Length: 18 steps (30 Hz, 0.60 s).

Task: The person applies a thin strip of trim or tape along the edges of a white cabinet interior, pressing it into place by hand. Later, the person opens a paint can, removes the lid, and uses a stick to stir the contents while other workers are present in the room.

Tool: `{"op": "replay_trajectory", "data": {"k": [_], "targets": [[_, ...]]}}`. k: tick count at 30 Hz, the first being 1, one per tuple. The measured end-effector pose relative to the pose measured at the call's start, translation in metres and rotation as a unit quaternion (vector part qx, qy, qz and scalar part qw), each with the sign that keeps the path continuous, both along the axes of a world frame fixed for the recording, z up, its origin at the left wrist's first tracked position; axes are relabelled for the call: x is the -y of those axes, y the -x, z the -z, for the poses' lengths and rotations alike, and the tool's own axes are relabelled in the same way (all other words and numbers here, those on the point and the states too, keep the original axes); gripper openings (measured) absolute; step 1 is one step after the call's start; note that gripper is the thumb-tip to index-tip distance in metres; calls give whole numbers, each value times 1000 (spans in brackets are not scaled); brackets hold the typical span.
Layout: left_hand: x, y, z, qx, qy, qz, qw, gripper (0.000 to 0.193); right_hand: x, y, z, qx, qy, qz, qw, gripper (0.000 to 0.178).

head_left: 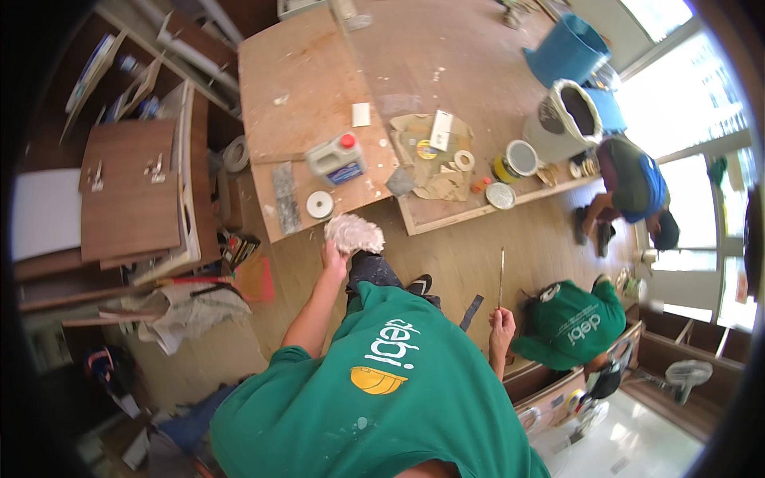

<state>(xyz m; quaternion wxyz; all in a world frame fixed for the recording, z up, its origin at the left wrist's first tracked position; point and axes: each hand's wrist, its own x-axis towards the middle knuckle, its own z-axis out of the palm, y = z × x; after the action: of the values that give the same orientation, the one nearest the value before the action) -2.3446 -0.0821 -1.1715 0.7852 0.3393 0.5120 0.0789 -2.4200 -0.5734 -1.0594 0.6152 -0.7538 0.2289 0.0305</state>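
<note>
My left hand grips a crumpled whitish rag held just off the near edge of a brown plywood board. My right hand holds a thin stick-like tool upright, pointing away from me. On the board near the rag lie a round white lid and a white plastic jug with a red cap. My green shirt fills the lower middle of the view.
A second board carries torn cardboard, tape rolls and small tins. A blue bucket and a white sack stand at its far right. Two other people crouch at right, one in green. Brown panels and clutter lie left.
</note>
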Motion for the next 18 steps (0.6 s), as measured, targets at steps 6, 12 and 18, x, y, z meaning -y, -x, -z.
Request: {"op": "replay_trajectory", "data": {"k": [6,12,18], "targets": [[-71,237,126,-265,-192,-180,928,39,-41,-17,-5,-41,3,-75,996,15],[-124,355,106,-581,-69,-108,804,41,-80,-34,-19,-81,69,-126,986,14],[-205,325,167,-335,-468,641,509,43,-134,-41,-44,-85,110,-132,981,17]]}}
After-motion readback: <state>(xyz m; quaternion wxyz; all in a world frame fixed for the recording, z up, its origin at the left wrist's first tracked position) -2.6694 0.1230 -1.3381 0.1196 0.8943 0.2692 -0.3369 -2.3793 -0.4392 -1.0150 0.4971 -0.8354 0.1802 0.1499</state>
